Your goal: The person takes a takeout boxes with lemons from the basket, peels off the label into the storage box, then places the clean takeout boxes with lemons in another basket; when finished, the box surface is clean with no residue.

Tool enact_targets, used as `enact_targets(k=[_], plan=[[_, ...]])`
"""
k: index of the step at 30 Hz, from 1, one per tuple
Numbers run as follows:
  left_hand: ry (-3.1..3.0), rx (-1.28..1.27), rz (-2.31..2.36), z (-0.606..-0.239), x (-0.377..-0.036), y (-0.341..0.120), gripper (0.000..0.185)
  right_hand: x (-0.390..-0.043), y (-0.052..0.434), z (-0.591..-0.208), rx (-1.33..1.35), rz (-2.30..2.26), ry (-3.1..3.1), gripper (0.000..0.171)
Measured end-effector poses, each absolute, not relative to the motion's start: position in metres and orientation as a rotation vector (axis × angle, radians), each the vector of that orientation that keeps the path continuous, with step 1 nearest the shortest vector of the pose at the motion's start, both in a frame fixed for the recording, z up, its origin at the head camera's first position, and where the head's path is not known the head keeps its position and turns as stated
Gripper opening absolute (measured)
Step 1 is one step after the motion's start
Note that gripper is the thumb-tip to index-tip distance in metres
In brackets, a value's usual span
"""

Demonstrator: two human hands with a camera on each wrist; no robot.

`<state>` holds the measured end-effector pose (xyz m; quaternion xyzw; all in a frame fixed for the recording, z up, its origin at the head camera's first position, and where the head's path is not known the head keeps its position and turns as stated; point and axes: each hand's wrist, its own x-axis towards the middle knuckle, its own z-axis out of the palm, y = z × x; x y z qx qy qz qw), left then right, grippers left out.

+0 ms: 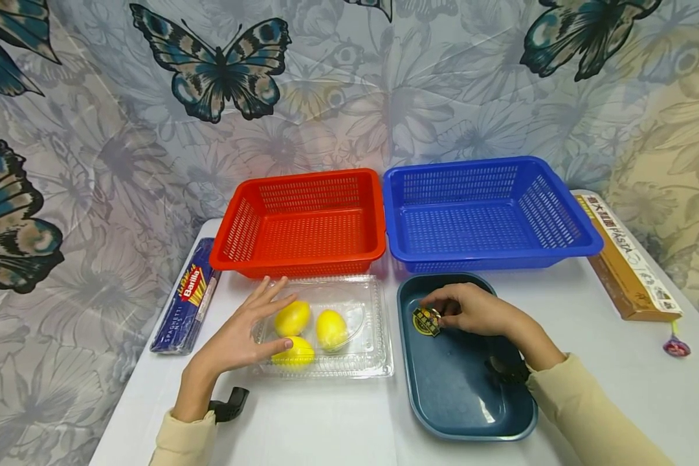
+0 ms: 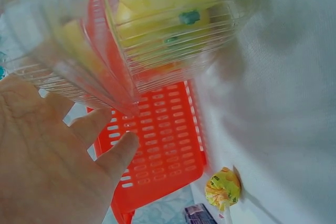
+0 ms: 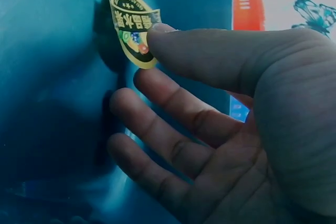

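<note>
A: What do our fingers have?

B: Right hand (image 1: 468,312): thumb and forefinger, we read, pinched nearly together on one edge of a sticker (image 1: 425,321); other fingers loosely bent. Left hand (image 1: 241,333): fingers straight, well spread, gripping nothing.

A: Sticker's position?

B: Inside the dark blue tray (image 1: 451,414), toward its far left corner, curled near the thumb. Whether it touches the floor, we cannot tell.

A: Step in hand?

B: We judge it to be handling the sticker by its edge. Next move, in our view, calls for a light, steady pinch, so the curl does not become a crease. If it is to leave the tray, we need a lift above the wall first.

A: Under the left hand?

B: Clear container (image 1: 378,362), three yellow fruits (image 1: 331,330) showing. Hand over its left side; contact uncertain.

A: Edges and room?

B: Tray and container lie just beside each other, a narrow strip between. Red basket (image 1: 297,266) and blue basket (image 1: 501,255) crowd the far side. We find more room on bare table (image 1: 320,427) nearer us, and rightward, between tray and pasta box (image 1: 629,265).
</note>
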<state>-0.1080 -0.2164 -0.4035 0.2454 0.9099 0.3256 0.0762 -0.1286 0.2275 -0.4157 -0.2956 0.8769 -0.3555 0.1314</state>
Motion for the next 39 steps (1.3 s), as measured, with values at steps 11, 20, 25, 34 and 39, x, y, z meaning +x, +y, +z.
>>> enact_targets(k=[11, 20, 25, 34, 39], plan=[[2.728, 0.74, 0.991, -0.404, -0.107, -0.216, 0.074, -0.125, 0.228, -0.411, -0.87, -1.028, 2.584, 0.035], [2.733, 0.782, 1.028, -0.405, -0.105, -0.217, 0.074, -0.119, 0.229, -0.399, -0.814, -1.089, 2.584, 0.035], [2.717, 0.748, 1.062, -0.405, -0.104, -0.216, 0.073, -0.115, 0.237, -0.383, -0.768, -1.058, 2.658, 0.037], [2.715, 0.731, 1.106, -0.409, -0.102, -0.218, 0.071, -0.104, 0.268, -0.363, -0.766, -1.036, 2.964, 0.036], [2.712, 0.743, 1.164, -0.412, -0.101, -0.22, 0.07, -0.101, 0.294, -0.365, -0.699, -1.046, 3.172, 0.037]])
